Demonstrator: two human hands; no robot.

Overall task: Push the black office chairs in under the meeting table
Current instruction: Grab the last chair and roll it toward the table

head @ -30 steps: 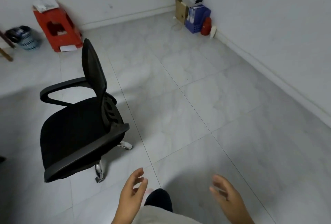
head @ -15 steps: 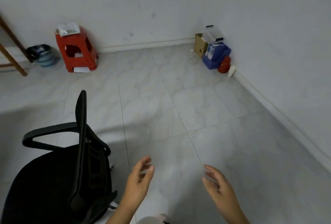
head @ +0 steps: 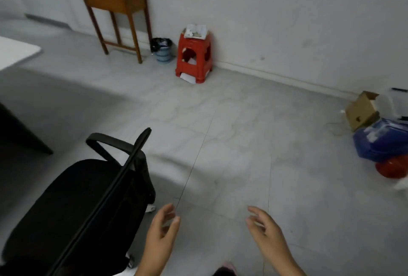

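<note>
A black office chair (head: 72, 207) fills the lower left, its thin backrest edge running diagonally toward me and one armrest (head: 108, 142) curving off its far side. At the left edge a white corner of the meeting table (head: 15, 51) shows, with a dark table leg (head: 19, 132) below it. My left hand (head: 162, 235) hovers just right of the backrest, fingers apart, touching nothing. My right hand (head: 268, 233) floats over bare floor, also empty with fingers spread.
Against the far wall stand a wooden side table (head: 117, 4), a small waste bin (head: 163, 50) and a red plastic stool (head: 194, 55) with papers on top. A cardboard box (head: 362, 111), blue crate (head: 382, 141) and red object (head: 393, 168) sit at right.
The view has swung left: the wooden side table and the meeting table corner came into sight, the corner clutter slid to the right edge. Both hands stay empty in front of me.
</note>
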